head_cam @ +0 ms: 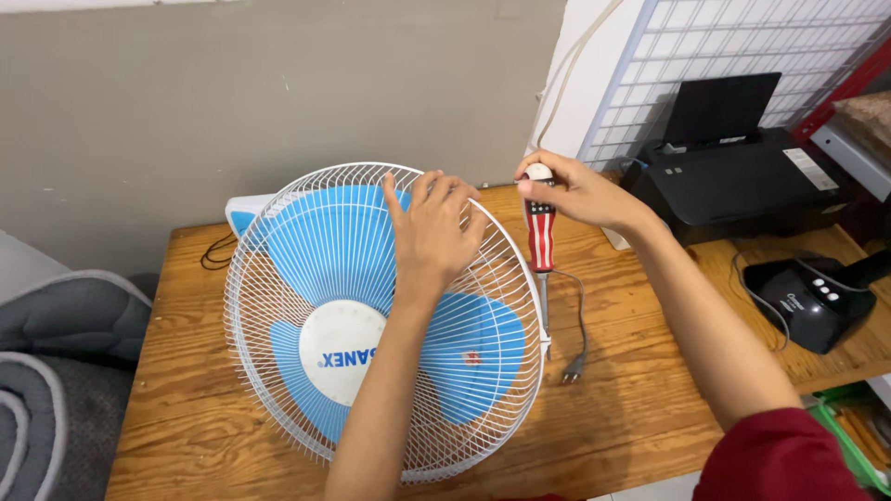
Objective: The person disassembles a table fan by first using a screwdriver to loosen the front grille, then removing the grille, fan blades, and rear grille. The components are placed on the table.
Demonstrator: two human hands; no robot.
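A desk fan with a white wire grille (278, 306) and blue blades (483, 357) lies tilted on a wooden table (640, 399). My left hand (432, 232) rests flat on the upper part of the grille, fingers spread. My right hand (571, 190) grips the top of a screwdriver (540, 241) with a red, white and blue striped handle. The screwdriver stands upright, its shaft running down along the fan's right rim, with the tip at the rim's edge.
A grey power cord with a plug (573, 371) lies right of the fan. A black printer (742, 176) sits at the back right, a black device with buttons (807, 301) in front of it. Grey cushions (56, 371) are at the left. A wall stands behind.
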